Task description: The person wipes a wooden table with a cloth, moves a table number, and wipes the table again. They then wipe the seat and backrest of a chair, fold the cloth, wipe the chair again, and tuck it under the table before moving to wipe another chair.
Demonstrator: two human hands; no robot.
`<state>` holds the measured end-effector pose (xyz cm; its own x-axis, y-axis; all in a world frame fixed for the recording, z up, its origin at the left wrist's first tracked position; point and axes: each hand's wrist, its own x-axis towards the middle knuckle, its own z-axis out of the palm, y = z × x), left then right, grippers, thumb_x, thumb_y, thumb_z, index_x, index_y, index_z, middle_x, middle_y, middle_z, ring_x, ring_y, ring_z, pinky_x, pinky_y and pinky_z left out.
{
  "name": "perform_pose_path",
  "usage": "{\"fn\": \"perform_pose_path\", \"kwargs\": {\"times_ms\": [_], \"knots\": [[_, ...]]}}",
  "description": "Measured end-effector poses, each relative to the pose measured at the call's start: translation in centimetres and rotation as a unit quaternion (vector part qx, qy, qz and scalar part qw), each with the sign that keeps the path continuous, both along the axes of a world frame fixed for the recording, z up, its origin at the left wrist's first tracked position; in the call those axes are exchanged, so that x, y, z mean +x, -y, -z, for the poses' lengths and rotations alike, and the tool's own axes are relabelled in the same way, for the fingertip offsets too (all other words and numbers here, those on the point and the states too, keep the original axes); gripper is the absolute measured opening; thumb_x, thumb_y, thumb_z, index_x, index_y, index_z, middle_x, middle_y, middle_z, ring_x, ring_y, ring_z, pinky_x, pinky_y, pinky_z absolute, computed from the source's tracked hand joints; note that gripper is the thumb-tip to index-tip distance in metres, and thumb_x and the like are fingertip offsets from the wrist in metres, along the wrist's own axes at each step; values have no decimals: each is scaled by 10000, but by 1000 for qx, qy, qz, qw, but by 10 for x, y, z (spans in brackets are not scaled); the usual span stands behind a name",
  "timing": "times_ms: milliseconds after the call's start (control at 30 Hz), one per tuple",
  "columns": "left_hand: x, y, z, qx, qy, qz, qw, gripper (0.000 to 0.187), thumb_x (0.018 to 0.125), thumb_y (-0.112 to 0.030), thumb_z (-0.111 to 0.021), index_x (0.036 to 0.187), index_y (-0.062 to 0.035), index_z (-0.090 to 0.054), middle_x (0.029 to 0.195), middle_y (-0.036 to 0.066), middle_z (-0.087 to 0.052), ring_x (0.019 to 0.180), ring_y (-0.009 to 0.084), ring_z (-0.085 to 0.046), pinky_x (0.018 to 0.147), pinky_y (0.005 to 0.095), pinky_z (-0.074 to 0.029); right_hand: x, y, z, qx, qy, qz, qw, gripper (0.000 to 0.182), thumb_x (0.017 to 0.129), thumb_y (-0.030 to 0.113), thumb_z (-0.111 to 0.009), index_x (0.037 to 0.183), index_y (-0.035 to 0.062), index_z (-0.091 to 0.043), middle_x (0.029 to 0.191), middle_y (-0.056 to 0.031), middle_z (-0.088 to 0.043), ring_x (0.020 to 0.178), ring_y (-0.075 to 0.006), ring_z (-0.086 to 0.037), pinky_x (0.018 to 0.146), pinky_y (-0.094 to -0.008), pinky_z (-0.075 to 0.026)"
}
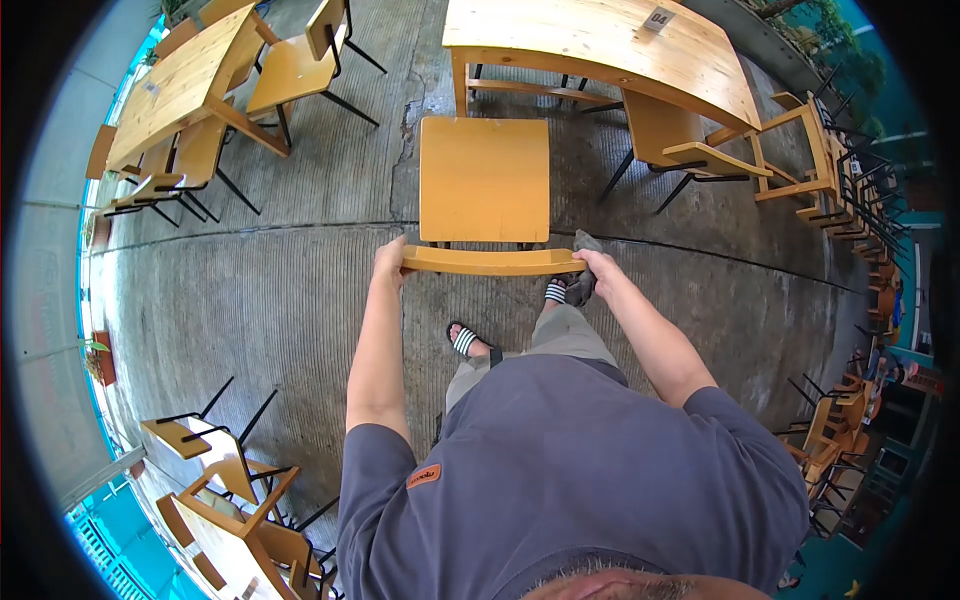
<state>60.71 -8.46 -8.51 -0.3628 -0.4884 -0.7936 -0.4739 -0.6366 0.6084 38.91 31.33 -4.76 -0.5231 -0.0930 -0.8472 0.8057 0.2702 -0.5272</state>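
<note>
A wooden chair (pixel 484 180) stands in front of me, its flat seat facing up and its curved backrest (pixel 490 262) nearest my body. My left hand (pixel 390 257) is closed around the left end of that backrest. At the opposite end, my right hand (pixel 600 272) grips the backrest too. A dark grey cloth (pixel 581 285) hangs by the right hand, seemingly held under its fingers, which partly hide it. The far edge of the seat is close to a long wooden table (pixel 600 45); most of the chair's legs are hidden.
A number sign (pixel 659 18) reading 04 stands on the long table. Another chair (pixel 665 135) is at its right side. More tables, such as one (pixel 180 85) at far left, have chairs around them. Stacked furniture lines the right. The concrete floor (pixel 270 300) has grooves and a crack.
</note>
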Motion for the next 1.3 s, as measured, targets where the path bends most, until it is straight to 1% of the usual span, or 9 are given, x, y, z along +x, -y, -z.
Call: {"fn": "perform_pose_path", "kwargs": {"times_ms": [100, 200, 367, 467, 700, 767, 1033, 1167, 1300], "knots": [[-7, -9, -16, -9, 42, -33, 999, 303, 942, -78, -520, 1190, 91, -558, 1145, 228, -631, 977, 367, -691, 753, 480, -625, -3, -6, 8, 12, -29, -14, 999, 483, 813, 143, -757, 1166, -115, -551, 1059, -204, -665, 880, -295, -694, 706, -440, -573], [-6, -20, 0, -10, 69, -75, 995, 287, 941, -106, -536, 1152, 75, -609, 1063, 206, -665, 874, 339, -705, 634, 462, -597, -11, -13, -13, 4, -2, 2, 1000, 431, 807, 140, -753, 1137, -81, -586, 1028, -173, -678, 932, -287, -691, 768, -438, -564], [-21, -73, -16, 20, 57, -99, 993, 275, 935, -85, -534, 1151, 76, -593, 1086, 208, -648, 925, 340, -691, 741, 467, -612, -68, -58, 12, -4, -68, -36, 997, 307, 796, 133, -715, 1054, -25, -659, 997, -125, -699, 909, -248, -672, 804, -378, -531], [-32, -119, -16, 29, 34, -125, 991, 271, 936, -78, -530, 1146, 84, -587, 1109, 216, -637, 967, 359, -682, 771, 500, -613, -108, -74, -31, 0, -63, -79, 995, 302, 797, 120, -710, 1053, -29, -656, 992, -118, -699, 904, -235, -670, 795, -376, -531], [-76, -258, -21, 93, -14, -147, 985, 356, 955, -74, -520, 1251, 123, -540, 1211, 242, -607, 1062, 392, -652, 845, 541, -584, -203, -142, -27, 39, -101, -117, 987, 414, 784, 125, -712, 1163, -22, -633, 1078, -134, -689, 967, -250, -666, 831, -376, -529], [-91, -282, -23, 119, -21, -136, 983, 373, 1003, -74, -496, 1310, 135, -470, 1314, 264, -525, 1162, 432, -598, 968, 581, -556, -219, -156, -31, 93, -135, -153, 974, 481, 771, 157, -717, 1209, -21, -626, 1129, -123, -680, 1010, -248, -649, 876, -369, -511], [-122, -304, -37, 123, 12, -73, 990, 430, 1043, -81, -454, 1338, 226, -389, 1324, 326, -500, 1174, 450, -614, 950, 555, -595, -238, -191, -11, 32, -182, -83, 979, 434, 765, 189, -726, 1148, -2, -652, 1068, -85, -684, 971, -209, -633, 868, -336, -487], [-130, -306, -52, 125, 22, -62, 990, 467, 1023, -119, -493, 1339, 211, -393, 1304, 313, -533, 1138, 424, -641, 905, 534, -615, -241, -198, -11, 26, -182, -77, 980, 399, 783, 184, -724, 1134, 8, -654, 1033, -71, -683, 956, -195, -635, 865, -329, -488], [-138, -288, -53, 85, 13, -9, 996, 434, 1047, -105, -442, 1315, 235, -410, 1304, 334, -536, 1131, 469, -640, 936, 551, -606, -223, -205, -19, 33, -184, -57, 981, 389, 799, 162, -726, 1152, 16, -649, 1037, -65, -681, 944, -192, -644, 853, -332, -503]]}}
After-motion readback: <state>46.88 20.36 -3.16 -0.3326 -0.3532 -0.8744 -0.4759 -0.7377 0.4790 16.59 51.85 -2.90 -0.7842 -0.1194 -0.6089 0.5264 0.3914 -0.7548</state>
